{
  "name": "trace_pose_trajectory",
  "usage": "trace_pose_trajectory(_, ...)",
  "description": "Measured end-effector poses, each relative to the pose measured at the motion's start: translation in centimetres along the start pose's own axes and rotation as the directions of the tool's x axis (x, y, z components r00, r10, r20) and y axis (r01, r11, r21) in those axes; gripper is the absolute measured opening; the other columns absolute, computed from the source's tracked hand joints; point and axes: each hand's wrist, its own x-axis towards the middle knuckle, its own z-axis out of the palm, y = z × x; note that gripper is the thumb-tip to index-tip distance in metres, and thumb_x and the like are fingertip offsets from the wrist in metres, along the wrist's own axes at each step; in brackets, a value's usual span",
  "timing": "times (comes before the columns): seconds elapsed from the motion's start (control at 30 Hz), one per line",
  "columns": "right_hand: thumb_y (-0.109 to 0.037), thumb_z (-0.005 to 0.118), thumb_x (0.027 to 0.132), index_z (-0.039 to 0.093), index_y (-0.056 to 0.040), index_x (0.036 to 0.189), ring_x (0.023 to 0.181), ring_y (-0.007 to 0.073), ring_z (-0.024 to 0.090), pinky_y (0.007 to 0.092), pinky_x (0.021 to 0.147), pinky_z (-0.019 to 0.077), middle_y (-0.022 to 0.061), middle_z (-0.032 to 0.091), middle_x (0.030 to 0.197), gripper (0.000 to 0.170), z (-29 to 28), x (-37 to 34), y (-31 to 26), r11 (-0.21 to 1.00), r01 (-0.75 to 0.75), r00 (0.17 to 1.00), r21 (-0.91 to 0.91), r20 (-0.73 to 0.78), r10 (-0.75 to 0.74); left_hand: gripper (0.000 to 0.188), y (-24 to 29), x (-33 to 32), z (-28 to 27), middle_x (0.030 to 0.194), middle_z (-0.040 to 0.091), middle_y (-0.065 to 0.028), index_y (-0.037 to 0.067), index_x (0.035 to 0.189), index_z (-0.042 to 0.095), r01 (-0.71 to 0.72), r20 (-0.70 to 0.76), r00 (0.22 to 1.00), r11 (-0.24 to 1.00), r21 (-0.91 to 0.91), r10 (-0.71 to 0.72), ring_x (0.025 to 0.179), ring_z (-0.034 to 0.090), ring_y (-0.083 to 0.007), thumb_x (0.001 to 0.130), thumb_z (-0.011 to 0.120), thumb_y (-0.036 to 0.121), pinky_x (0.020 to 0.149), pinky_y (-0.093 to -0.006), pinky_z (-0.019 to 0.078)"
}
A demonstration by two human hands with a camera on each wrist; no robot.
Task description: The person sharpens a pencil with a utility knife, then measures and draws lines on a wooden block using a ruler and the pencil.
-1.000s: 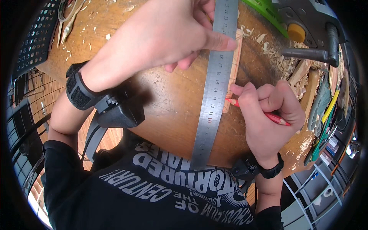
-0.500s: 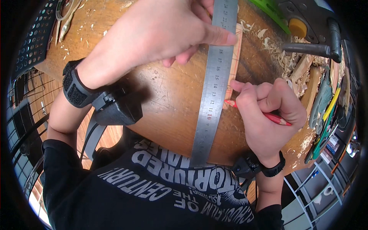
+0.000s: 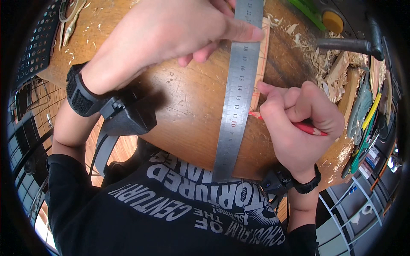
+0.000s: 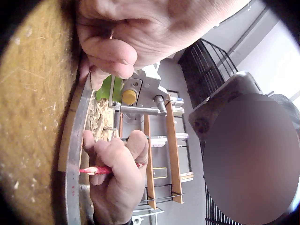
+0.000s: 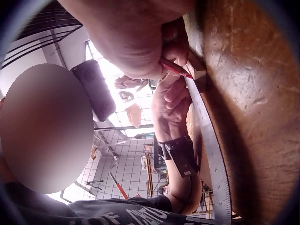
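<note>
A long steel ruler point(image 3: 230, 96) lies along a narrow strip of pale wood point(image 3: 262, 59) marked with red lines. My left hand point(image 3: 179, 32) pinches the ruler toward its far end, thumb across its top face and fingers at the other edge. In my right hand point(image 3: 303, 117) is a red pencil point(image 3: 311, 129), gripped in curled fingers. The pencil's point meets the ruler's right edge near the 11 mark, at the near end of the strip. The right wrist view shows the pencil tip point(image 5: 188, 75) close against the ruler point(image 5: 213, 140).
Wood shavings point(image 3: 318, 64) lie right of the strip, beside a metal clamp-like tool point(image 3: 346, 44) and a green object point(image 3: 307, 13). Several hand tools point(image 3: 365, 115) line the table's right side. A black perforated plate point(image 3: 36, 47) sits at the left.
The pencil tip has slid along the ruler's edge toward the near end, from about the 13 mark to 11. The left hand keeps its hold; the whole head view has shifted slightly.
</note>
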Motion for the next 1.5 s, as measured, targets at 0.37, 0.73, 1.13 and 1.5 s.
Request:
trace_pose_trajectory(0.37, 0.014, 0.054, 0.08, 0.029, -0.0105, 0.06, 0.045, 0.0022, 0.044, 0.0441, 0.081, 0.0567, -0.0031, 0.043, 0.05, 0.04, -0.4, 0.2, 0.3, 0.985, -0.044, 0.999, 0.167, 0.038, 0.038, 0.02, 2.3, -0.4, 0.2, 0.054, 0.058, -0.003, -0.002, 0.084, 0.056, 0.113, -0.012, 0.994, 0.993, 0.036, -0.113, 0.033, 0.045, -0.0052, 0.086, 0.07, 0.011, 0.029, -0.0205, 0.0324)
trace_pose_trajectory(0.73, 0.006, 0.051, 0.086, 0.032, -0.0102, 0.065, 0.042, 0.0029, 0.042, 0.037, 0.075, 0.0586, -0.0009, 0.044, 0.05, 0.032, -0.2, 0.4, 0.3, 0.971, -0.122, 0.992, 0.206, -0.015, 0.128, 0.02, 0.9, -0.3, -0.7, 0.056, 0.06, -0.0051, -0.004, 0.091, 0.056, 0.001, 0.068, 0.998, 0.999, -0.053, 0.003, 0.032, 0.044, -0.0058, 0.087, 0.069, 0.011, 0.029, -0.0205, 0.0323)
trace_pose_trajectory(1.13, 0.005, 0.053, 0.087, 0.032, -0.0101, 0.066, 0.044, 0.0027, 0.041, 0.0349, 0.072, 0.0589, -0.0017, 0.042, 0.052, 0.033, -0.1, 0.3, 0.4, 0.973, -0.094, 0.994, 0.211, -0.036, 0.103, 0.02, 1.3, -0.3, -0.7, 0.056, 0.06, -0.0041, -0.003, 0.097, 0.056, 0.06, 0.063, 0.996, 0.998, -0.035, -0.058, 0.032, 0.043, -0.0053, 0.087, 0.068, 0.01, 0.029, -0.0204, 0.0324)
trace_pose_trajectory(1.5, 0.004, 0.055, 0.087, 0.033, -0.0099, 0.066, 0.045, 0.0042, 0.046, 0.03, 0.066, 0.0579, -0.0013, 0.044, 0.053, 0.033, -0.2, 0.3, 0.4, 0.975, -0.117, 0.99, 0.187, -0.056, 0.129, 0.021, 2.0, -0.8, -0.1, 0.055, 0.06, -0.005, -0.004, 0.093, 0.055, 0.085, 0.03, 0.996, 0.996, 0.041, -0.086, 0.032, 0.044, -0.0058, 0.087, 0.068, 0.011, 0.029, -0.0209, 0.0326)
